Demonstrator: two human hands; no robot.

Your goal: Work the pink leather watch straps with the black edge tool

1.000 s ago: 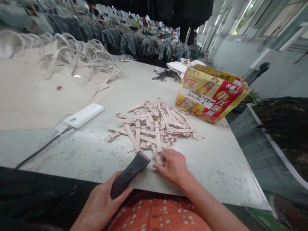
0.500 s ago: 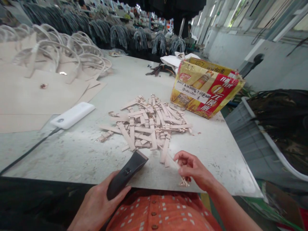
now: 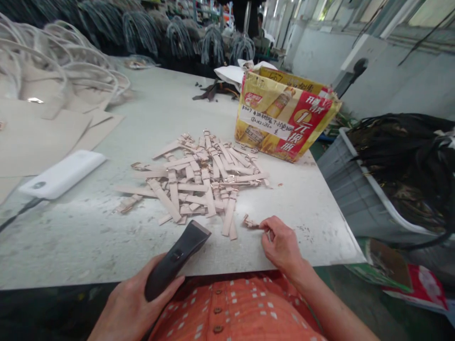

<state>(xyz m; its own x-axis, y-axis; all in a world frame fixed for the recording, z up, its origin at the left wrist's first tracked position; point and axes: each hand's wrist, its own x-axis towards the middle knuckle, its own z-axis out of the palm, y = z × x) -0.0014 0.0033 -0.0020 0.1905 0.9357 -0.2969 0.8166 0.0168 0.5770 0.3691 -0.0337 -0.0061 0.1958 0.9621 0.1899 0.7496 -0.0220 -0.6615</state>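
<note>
My left hand (image 3: 137, 289) is wrapped round a black hair clipper (image 3: 177, 258), its blade end tilted up and to the right over the table's front edge. In a pinch, my right hand (image 3: 282, 241) holds a short beige buckle strap (image 3: 252, 223), whose metal buckle end points left; the rest of the strap is hidden by the fingers. Just beyond both hands lies a loose pile of similar beige straps (image 3: 194, 187) with gold-coloured buckles, criss-crossed on the pale table (image 3: 103, 237).
A yellow and red carton (image 3: 270, 113) stands behind the pile. To the left are a white power bank (image 3: 66, 173) with a black cable and beige panels with looped handles (image 3: 53, 71). A grey bin (image 3: 341, 175) of dark straps stands beyond the table's right edge.
The strap in my right hand has turned, its buckle swinging from below the hand to its left side. My view has shifted right; the clipper stays in my left hand.
</note>
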